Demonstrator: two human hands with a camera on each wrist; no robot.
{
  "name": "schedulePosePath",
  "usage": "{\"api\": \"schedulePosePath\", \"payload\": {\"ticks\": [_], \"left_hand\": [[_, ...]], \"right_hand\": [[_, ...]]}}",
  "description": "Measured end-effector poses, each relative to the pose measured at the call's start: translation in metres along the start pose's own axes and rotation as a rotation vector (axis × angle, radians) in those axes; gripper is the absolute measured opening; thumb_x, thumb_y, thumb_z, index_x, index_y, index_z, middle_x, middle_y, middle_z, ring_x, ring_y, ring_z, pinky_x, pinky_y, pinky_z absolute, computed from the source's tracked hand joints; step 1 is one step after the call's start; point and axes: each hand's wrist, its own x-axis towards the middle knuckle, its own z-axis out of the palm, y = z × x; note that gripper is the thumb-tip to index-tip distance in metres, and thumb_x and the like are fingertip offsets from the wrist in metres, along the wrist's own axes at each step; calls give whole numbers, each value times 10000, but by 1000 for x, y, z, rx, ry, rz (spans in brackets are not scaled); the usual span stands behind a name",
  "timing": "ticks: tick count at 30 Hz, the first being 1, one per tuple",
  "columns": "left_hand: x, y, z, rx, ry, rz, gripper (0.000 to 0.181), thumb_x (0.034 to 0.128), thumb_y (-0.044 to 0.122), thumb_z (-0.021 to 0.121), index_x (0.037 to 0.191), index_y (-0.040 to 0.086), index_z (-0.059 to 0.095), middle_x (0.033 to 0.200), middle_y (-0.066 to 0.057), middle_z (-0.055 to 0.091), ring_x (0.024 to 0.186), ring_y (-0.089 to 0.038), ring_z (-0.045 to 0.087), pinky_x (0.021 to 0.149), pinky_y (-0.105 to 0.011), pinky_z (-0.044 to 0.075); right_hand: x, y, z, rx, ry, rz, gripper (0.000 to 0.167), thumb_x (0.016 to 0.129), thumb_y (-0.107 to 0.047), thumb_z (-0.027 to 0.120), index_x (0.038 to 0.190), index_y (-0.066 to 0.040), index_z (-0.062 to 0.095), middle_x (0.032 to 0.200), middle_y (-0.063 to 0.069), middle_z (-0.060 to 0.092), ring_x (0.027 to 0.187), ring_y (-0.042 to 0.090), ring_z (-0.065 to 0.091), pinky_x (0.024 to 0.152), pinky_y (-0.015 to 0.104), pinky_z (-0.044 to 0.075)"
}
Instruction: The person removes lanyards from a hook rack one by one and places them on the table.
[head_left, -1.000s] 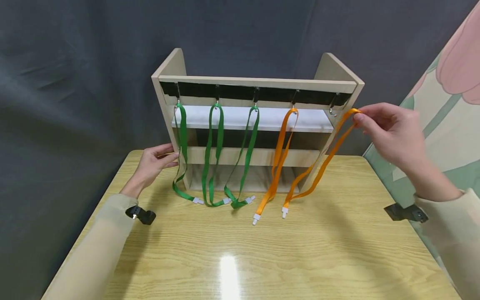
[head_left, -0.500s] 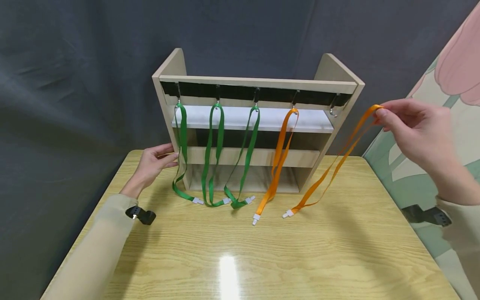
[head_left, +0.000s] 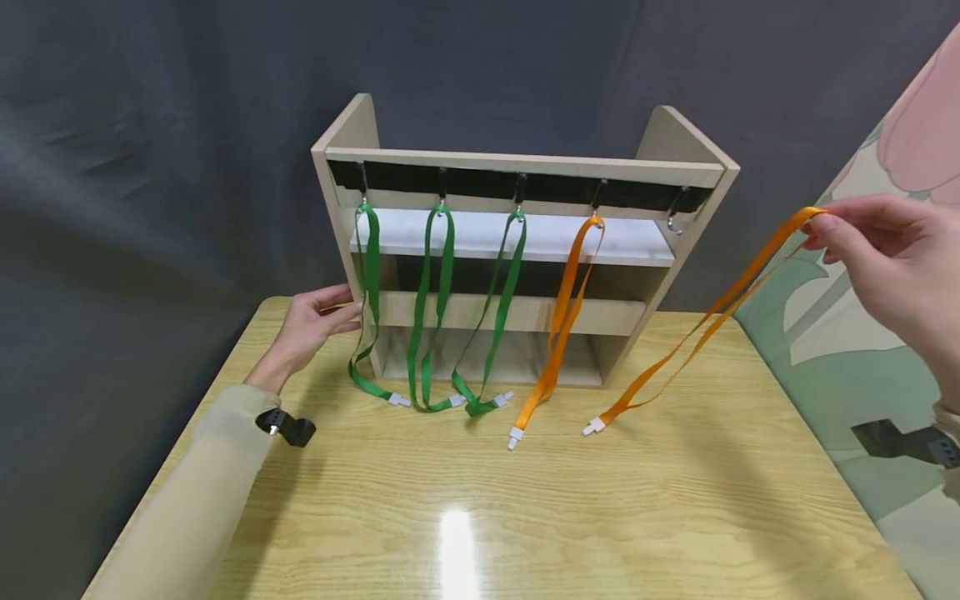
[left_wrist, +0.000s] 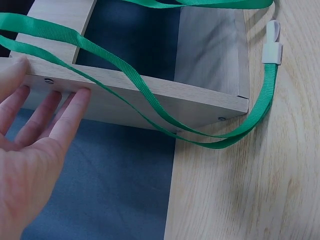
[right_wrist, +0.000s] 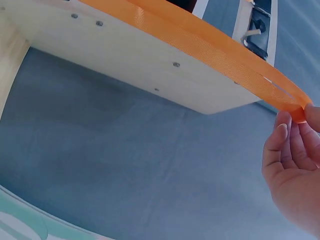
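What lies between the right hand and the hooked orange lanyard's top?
Head view: part of the held lanyard, the rack's right edge, then the free hook.

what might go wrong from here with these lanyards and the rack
The right hand only pinches the loose orange lanyard, so the strap might slip free. If that lanyard swings towards the rack, its white clip could tangle with the hanging orange lanyard. The left hand touches the rack close to the leftmost green lanyard, so a shift there might snag it.
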Motion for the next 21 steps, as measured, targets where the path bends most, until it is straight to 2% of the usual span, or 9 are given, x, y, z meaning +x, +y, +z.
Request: {"api": "schedulePosePath", "payload": {"ticks": [2,6,9,11,16,17,18,20,21], "left_hand": [[1,0,1,0,2,-5,453,925,95,644,1317,-87,510,1169,-132,607,943,-162,649,802,-354,556],[3,0,3,-6,0,-11,457,922,99,647,1319,-83,511,1187,-152,597,951,-165,647,804,-351,556],[4,0,3,-6,-3,-12,456,920,98,650,1319,-77,515,1190,-150,598,955,-166,646,811,-360,553],[4,-1,3,-4,-3,-12,453,920,95,649,1318,-76,517,1188,-146,599,956,-167,646,814,-366,552],[3,-1,2,-7,-2,-7,446,923,87,643,1317,-80,516,1179,-132,603,954,-164,645,807,-360,555],[3,-1,2,-10,-3,-5,445,923,86,643,1315,-81,516,1176,-129,604,953,-164,646,805,-358,556],[3,-1,2,-14,-2,-4,443,922,84,644,1314,-82,517,1172,-125,606,952,-165,646,802,-357,556],[2,-1,2,-18,-4,-2,442,922,83,645,1313,-80,520,1165,-116,610,949,-164,647,800,-356,556],[2,-1,2,-18,-5,-1,441,921,83,645,1312,-79,521,1162,-111,612,948,-163,647,801,-357,555]], "right_hand": [[1,4,-4,34,14,-28,169,918,49,584,996,-50,696,834,-121,665,658,7,589,622,40,463],[3,11,-11,63,58,-43,226,920,71,565,980,-103,697,861,-154,667,676,-28,596,636,27,458],[4,15,-16,59,102,-52,243,932,22,576,968,-192,684,856,-170,662,680,-57,594,632,16,451],[5,17,-19,59,126,-53,218,938,-13,583,960,-208,677,842,-182,659,675,-69,592,615,11,445],[10,28,-28,13,140,-14,220,964,-81,568,935,-291,628,825,-246,623,677,-111,567,589,-13,417],[12,34,-31,10,143,-4,238,967,-66,559,936,-292,627,822,-249,621,674,-111,565,581,-14,412],[15,47,-36,18,130,-29,222,969,-71,559,953,-276,645,833,-241,629,681,-113,570,576,-14,411],[21,65,-44,18,128,-1,243,972,-33,534,971,-251,643,837,-232,628,680,-101,566,559,-9,401],[25,81,-50,18,124,-20,220,975,-56,537,994,-244,649,853,-219,637,686,-98,570,550,-3,401]]}}
